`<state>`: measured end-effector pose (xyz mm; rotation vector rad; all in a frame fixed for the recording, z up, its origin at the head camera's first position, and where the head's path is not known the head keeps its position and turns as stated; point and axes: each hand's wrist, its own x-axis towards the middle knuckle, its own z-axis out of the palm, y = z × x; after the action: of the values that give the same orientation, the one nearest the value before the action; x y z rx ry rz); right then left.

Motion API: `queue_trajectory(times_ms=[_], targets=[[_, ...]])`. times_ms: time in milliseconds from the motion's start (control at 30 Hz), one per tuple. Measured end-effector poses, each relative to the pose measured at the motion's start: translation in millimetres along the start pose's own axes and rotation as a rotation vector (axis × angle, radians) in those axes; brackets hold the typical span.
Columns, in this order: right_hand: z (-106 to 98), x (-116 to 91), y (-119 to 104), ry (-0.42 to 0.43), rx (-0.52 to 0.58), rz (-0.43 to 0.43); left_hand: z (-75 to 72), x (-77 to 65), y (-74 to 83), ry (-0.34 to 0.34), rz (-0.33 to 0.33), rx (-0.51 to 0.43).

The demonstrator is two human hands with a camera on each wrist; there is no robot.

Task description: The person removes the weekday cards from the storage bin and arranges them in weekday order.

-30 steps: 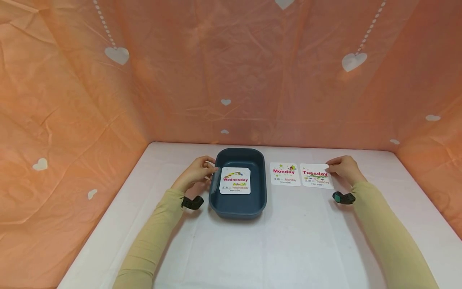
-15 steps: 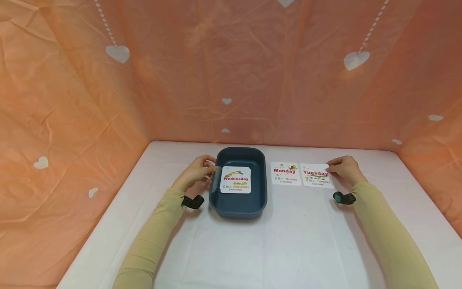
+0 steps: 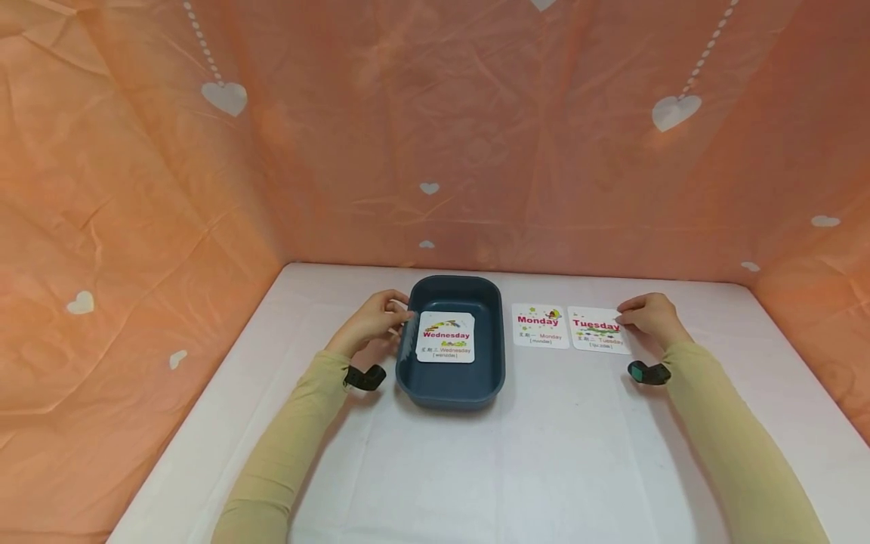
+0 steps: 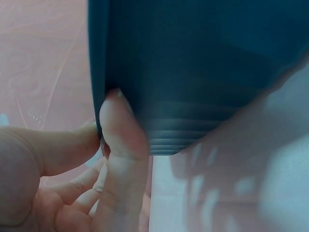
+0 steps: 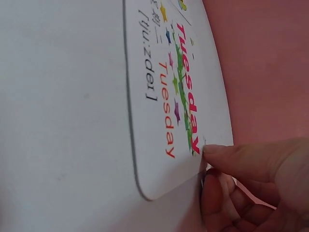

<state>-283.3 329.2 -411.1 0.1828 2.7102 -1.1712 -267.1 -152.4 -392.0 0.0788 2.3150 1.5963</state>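
A: Grip status?
B: Right hand (image 3: pixel 654 320) pinches the right edge of the Tuesday card (image 3: pixel 598 338), thumb on top, index finger curled at the edge. Left hand (image 3: pixel 367 323) pinches the left wall of the blue tray (image 3: pixel 450 394) between thumb and finger.
A: Where's everything sitting?
B: Tuesday card is face up on the white table (image 3: pixel 516 468), just right of the Monday card (image 3: pixel 540 340), narrow gap, roughly level. Wednesday card (image 3: pixel 445 338) is face up inside the tray, left of Monday. Can't tell if more cards lie under it.
A: Which step, your read?
B: Looks like setting or squaring Tuesday beside Monday, left hand steadying the tray. Can't tell if Tuesday's pinched edge is slightly lifted.
A: What does the next move call for?
B: If the placement is good, a clean release: spread thumb and finger, slide the lower finger out, don't drag the card. Wednesday would then be the reachable one, and a thin card flat on a tray floor probably needs a fingernail under an edge.
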Motion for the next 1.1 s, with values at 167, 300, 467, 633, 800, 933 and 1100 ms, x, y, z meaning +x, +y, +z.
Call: queue_trajectory(times_ms=[167,300,467,633,800,933,1100], targets=[[0.2,-1.0,-1.3,0.011,0.008,-0.009,0.5,0.7,0.3,0.002,0.004,0.001],[-0.6,-2.9,-2.3,0.013,0.046,-0.008,0.2,1.6,-1.7,-0.001,0.009,0.012],[-4.4,-7.2,-8.8,0.018,0.122,-0.037,0.4,2.0,-3.4,0.001,0.009,0.012],[-7.7,-6.9,-19.7,0.004,0.191,-0.082,-0.2,0.7,-3.0,0.002,0.011,0.0],[-7.6,-8.0,-34.6,-0.032,0.224,-0.147,-1.0,-0.2,-1.3,-0.004,0.006,-0.003],[-4.1,-12.3,-52.9,-0.043,0.218,-0.162,-1.2,0.4,-1.7,-0.005,0.006,0.005],[3.6,-15.0,-75.2,-0.051,0.298,-0.208,0.2,2.1,-2.0,-0.004,0.0,-0.002]])
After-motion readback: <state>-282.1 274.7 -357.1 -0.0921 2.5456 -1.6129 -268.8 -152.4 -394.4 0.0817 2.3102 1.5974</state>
